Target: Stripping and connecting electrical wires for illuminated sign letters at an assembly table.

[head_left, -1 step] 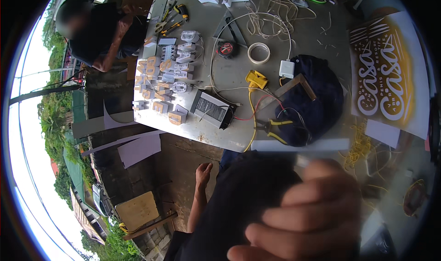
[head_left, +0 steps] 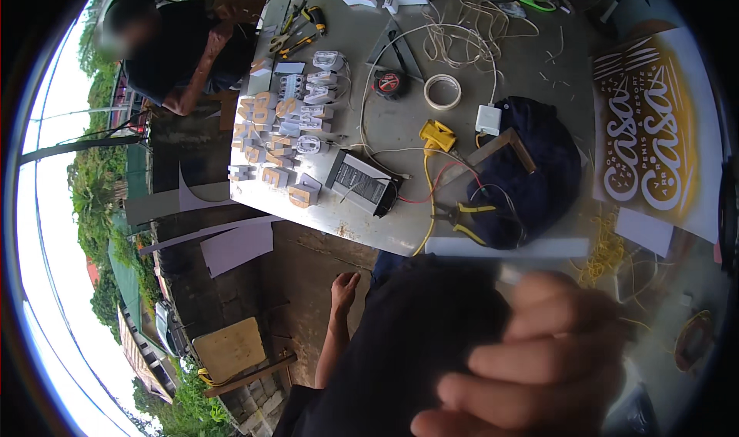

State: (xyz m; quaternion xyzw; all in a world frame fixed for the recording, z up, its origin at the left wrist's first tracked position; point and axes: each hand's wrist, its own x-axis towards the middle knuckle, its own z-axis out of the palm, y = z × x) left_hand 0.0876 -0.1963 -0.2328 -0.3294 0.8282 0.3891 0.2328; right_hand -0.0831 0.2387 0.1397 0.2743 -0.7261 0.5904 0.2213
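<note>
My right hand (head_left: 539,352) is raised close in front of me at the lower right, large and blurred. Its fingers are curled in; whatever they may hold is hidden. Lower down, beside my dark-clothed body, my left hand (head_left: 344,291) hangs off the table's front edge with its fingers bent together, and I cannot make out anything in it. Beyond my right hand lie yellow-handled pliers (head_left: 463,220) on a dark blue cloth (head_left: 531,198). A metal square (head_left: 517,151) and a white adapter (head_left: 489,120) rest on the cloth.
On the metal table (head_left: 323,221) sit a power supply (head_left: 366,181), a yellow connector (head_left: 437,135), a tape roll (head_left: 443,91), a tape measure (head_left: 389,83) and several block letters (head_left: 304,191). A printed sign (head_left: 654,129) lies at right. Another person (head_left: 173,52) stands at the far left.
The view has shifted a little, so the table's things appear slightly further right and lower. My right hand has moved slightly right. My left hand stays by my side.
</note>
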